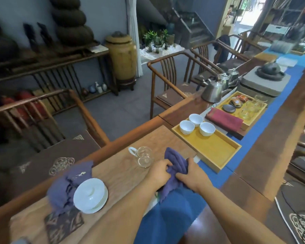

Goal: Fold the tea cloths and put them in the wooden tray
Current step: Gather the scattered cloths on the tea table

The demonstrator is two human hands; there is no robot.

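Note:
A purple-blue tea cloth (174, 161) is bunched up between both my hands above the wooden table. My left hand (158, 171) grips its left side with curled fingers. My right hand (192, 175) grips its right side. Another purple-blue tea cloth (67, 187) lies crumpled at the table's left edge, partly under a white lidded bowl (90, 195). The wooden tray (218, 152) stands just beyond my hands to the right, with three white cups (196, 124) at its far end and its near half bare.
A glass pitcher (143, 155) lies on its side left of my hands. A folded red cloth (224, 118) and another tray (253, 117) with glasses sit farther back. A metal kettle (212, 90), a blue runner (171, 217) and wooden chairs (167, 80) surround the table.

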